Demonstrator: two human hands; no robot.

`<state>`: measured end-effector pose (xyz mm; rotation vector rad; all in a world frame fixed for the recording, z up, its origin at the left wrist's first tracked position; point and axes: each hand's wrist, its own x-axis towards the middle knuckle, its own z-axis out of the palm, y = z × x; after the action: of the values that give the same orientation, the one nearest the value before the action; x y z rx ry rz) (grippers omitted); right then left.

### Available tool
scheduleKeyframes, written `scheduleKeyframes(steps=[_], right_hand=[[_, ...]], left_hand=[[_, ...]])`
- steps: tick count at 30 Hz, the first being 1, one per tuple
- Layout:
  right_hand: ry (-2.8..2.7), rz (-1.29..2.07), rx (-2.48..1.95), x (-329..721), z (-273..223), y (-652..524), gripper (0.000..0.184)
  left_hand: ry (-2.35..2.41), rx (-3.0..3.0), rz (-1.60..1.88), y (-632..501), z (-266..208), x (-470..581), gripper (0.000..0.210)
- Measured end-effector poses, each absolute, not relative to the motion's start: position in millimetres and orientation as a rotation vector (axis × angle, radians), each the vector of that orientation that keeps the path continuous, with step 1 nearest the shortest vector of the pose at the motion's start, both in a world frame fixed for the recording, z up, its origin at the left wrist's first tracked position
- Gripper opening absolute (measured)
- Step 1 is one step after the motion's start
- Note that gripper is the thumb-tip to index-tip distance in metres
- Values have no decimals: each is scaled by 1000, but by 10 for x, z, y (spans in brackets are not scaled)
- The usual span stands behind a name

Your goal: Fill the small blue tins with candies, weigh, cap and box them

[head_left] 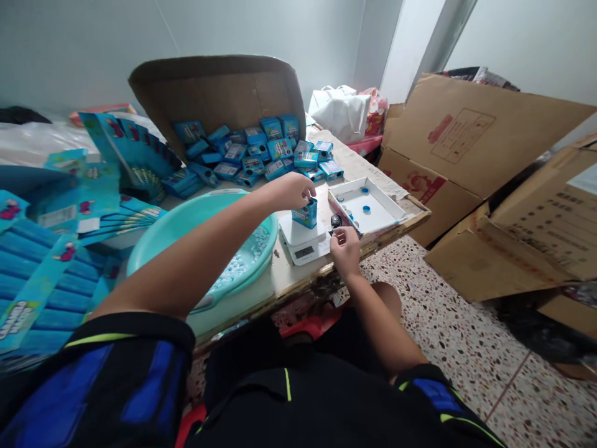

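Observation:
A small blue printed carton [304, 215] stands upright on a white digital kitchen scale [298, 239]. My left hand [293, 190] reaches over it, thumb and fingers pinched together at the carton's top opening; what they hold, if anything, is too small to make out. To the right of the scale, my right hand [346, 250] has its fingers curled together at the table edge, just below a shiny black round object [336, 221]. Whether these fingers grip anything is hidden. Left of the scale, a turquoise basin [140, 249] holds many small pale blue and white pieces.
Many blue cartons [254, 163] lie piled before an open cardboard box [219, 87]. Flat blue packaging [41, 274] is stacked at left. A shallow white tray [389, 208] with blue caps [366, 210] sits at right. Large cardboard boxes [466, 134] stand beyond the table edge.

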<state>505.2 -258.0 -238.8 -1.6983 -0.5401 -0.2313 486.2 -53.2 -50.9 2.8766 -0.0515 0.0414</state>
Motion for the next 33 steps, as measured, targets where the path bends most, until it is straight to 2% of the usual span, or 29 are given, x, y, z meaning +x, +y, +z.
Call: scheduleKeyframes(steps=[9, 21, 24, 26, 29, 31, 33], right_hand=[[-501, -226, -1672, 5025, -2387, -2577, 14], [-517, -288, -1696, 5031, -2396, -2574, 12], [-515, -315, -1696, 5038, -2392, -2579, 11], [-497, -295, -1690, 5036, -2398, -2588, 18], [-546, -279, -1723, 5024, -2418, -2612, 40], [-651, -317, -1775, 5018, -2429, -2626, 48], [-728, -365, -1806, 5018, -2436, -2632, 49]], left_hand=[[20, 2687, 106, -554, -550, 4725, 57], [-8, 2746, 115, -598, -594, 4755, 49], [-87, 2801, 213, -540, -534, 4681, 46], [-140, 2842, 338, -455, -489, 4553, 45], [8, 2933, 450, -247, -499, 4252, 44], [322, 3006, 381, -78, -594, 4024, 43], [641, 3029, 150, 88, -755, 3824, 42]])
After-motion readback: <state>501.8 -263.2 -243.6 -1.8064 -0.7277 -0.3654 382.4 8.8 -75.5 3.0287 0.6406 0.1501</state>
